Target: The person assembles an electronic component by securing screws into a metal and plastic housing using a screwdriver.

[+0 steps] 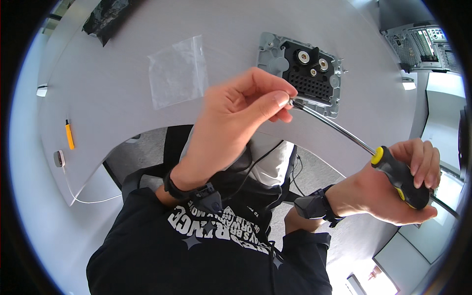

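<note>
My right hand (376, 196) wraps round the black and yellow handle of a screwdriver (399, 174), out at the right beyond the table's near edge. Its long metal shaft points up and left. At the tip, my left hand (236, 115) pinches a tiny metal piece that looks like a screw (291, 102) between thumb and forefinger; the fingers partly cover it. Just beyond those fingertips lies a grey metal housing (266, 58) with a black perforated insert (309, 86). Three round metal-ringed fittings stand out on the insert. Both hands are held above table height, apart from the housing.
A transparent zip bag (178, 71) lies left of the housing. Farther left are a black plastic bag (105, 20), a small orange-handled tool (69, 135) and a white block (59, 158) with a cable. An open metal computer case (422, 46) stands at the far right.
</note>
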Available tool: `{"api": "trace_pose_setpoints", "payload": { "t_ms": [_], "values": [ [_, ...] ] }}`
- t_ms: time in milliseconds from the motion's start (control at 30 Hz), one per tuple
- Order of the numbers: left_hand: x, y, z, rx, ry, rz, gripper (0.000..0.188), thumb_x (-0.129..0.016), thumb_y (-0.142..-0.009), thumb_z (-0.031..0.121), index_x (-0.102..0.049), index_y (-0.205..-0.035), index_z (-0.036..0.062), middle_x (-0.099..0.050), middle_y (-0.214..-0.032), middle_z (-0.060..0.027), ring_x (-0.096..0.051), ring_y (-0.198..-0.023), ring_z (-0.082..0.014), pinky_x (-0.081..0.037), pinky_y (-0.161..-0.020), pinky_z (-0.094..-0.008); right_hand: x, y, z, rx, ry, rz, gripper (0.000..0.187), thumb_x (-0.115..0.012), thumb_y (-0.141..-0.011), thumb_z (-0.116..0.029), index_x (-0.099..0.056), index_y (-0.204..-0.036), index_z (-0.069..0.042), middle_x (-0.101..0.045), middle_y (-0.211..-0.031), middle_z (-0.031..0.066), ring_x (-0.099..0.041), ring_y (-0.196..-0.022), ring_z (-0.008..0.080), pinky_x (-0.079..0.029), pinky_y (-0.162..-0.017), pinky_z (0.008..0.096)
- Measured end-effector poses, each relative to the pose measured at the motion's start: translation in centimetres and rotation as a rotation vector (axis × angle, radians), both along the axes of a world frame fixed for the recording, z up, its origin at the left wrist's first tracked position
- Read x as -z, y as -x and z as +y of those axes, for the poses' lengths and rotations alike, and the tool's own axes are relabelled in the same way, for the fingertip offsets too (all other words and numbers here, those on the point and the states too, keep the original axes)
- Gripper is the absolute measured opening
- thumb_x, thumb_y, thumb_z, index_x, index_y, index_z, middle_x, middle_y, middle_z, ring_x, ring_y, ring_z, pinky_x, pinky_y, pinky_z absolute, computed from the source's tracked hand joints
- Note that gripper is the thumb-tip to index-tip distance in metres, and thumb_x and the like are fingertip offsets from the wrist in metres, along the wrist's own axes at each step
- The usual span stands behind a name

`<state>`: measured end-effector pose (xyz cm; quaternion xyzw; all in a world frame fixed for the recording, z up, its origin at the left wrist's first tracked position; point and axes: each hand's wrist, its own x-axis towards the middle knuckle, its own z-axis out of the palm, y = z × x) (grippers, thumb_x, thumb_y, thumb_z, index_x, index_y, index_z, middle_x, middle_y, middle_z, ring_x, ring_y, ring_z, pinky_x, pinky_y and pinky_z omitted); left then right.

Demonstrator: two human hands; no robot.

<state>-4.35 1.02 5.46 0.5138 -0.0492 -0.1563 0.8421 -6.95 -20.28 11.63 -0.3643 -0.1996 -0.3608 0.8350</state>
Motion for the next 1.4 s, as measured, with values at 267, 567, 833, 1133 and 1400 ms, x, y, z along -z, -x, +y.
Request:
{"api": "trace_pose_setpoints", "payload": {
  "t_ms": [267,567,833,1133,1400],
  "values": [
    [-0.2,-1.7,0.6,-0.011,-0.198,-0.227,0.017,-0.062,-0.088,-0.006,-0.064,-0.105,-0.006,-0.068,-0.099,-0.0132,-0.067,-0.089,-0.0177,-0.056,-0.081,-0.0286,-0.7,-0.1,-2.0,0.087,0.241,0.156,0.052,-0.055,-0.089,-0.056,-0.059,-0.092,-0.004,-0.051,-0.089,0.0102,-0.051,-0.087,0.0209,-0.038,-0.082,0.0351],
    [-0.2,-4.3,-0.9,-0.057,-0.563,-0.549,0.015,-0.065,-0.087,-0.002,-0.068,-0.102,-0.0034,-0.071,-0.095,-0.0096,-0.07,-0.088,-0.0156,-0.055,-0.081,-0.0257,-2.5,-2.3,-3.8,0.036,0.52,0.171,0.049,-0.043,-0.092,-0.054,-0.058,-0.099,-0.007,-0.056,-0.097,0.0111,-0.057,-0.089,0.0207,-0.043,-0.085,0.0361],
    [0.6,-5.5,-1.2,-0.085,-0.632,-0.688,0.013,-0.07,-0.084,0.004,-0.072,-0.097,0.0038,-0.069,-0.093,-0.0048,-0.062,-0.075,-0.0121,-0.046,-0.065,-0.0233,-2.3,-6.3,-2.4,-0.318,0.41,-0.012,0.037,-0.048,-0.094,-0.039,-0.057,-0.106,-0.005,-0.057,-0.096,0.0087,-0.055,-0.08,0.0163,-0.043,-0.081,0.0309],
    [1.8,-5.7,-1.5,-0.131,-0.833,-0.749,0.014,-0.072,-0.083,0.007,-0.073,-0.096,0.0063,-0.064,-0.089,-0.0038,-0.058,-0.074,-0.0145,-0.043,-0.065,-0.0264,-1.5,-7.4,-1.1,-0.412,0.432,-0.02,0.04,-0.047,-0.094,-0.04,-0.057,-0.108,-0.004,-0.056,-0.099,0.0107,-0.054,-0.085,0.0189,-0.043,-0.084,0.0344],
    [1.7,-5.2,-1.5,-0.155,-0.901,-0.752,0.014,-0.069,-0.085,0.007,-0.074,-0.098,0.0056,-0.063,-0.087,-0.0051,-0.056,-0.07,-0.0159,-0.044,-0.064,-0.0277,-1.5,-8.2,-0.7,-0.443,0.455,-0.021,0.042,-0.046,-0.095,-0.04,-0.057,-0.111,-0.003,-0.056,-0.102,0.0124,-0.054,-0.088,0.0212,-0.042,-0.087,0.0375]
  ]
}}
